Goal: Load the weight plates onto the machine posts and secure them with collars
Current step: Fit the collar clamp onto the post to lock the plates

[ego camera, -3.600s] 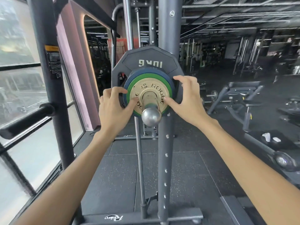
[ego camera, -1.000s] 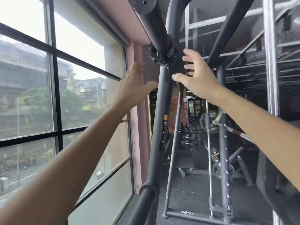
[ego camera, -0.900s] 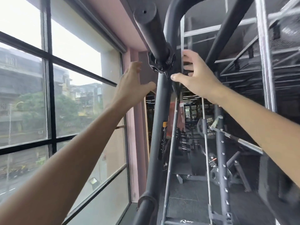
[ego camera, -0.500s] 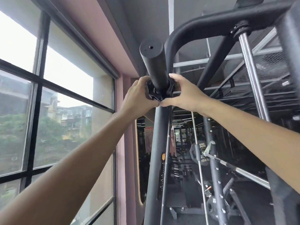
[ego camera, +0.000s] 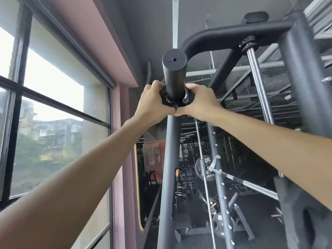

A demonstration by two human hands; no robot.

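A thick black post (ego camera: 174, 74) juts toward me from the top of the dark grey machine upright (ego camera: 169, 168). A black clamp collar (ego camera: 185, 101) rings the base of that post. My left hand (ego camera: 152, 103) wraps the collar's left side and my right hand (ego camera: 199, 103) wraps its right side, thumbs meeting underneath. Most of the collar is hidden by my fingers. A black 10 kg weight plate (ego camera: 203, 169) hangs on the machine lower down to the right, far from both hands.
A large window with dark bars (ego camera: 53, 108) fills the left. A curved frame tube (ego camera: 224, 35) runs overhead to the right, with a chrome guide rod (ego camera: 258, 83) below it. A chrome barbell (ego camera: 248, 184) and benches sit on the dark gym floor beneath.
The view tilted up from the loaded plates to the high post. Both hands rose, were open beside the collar a second ago, and now close on it from either side.
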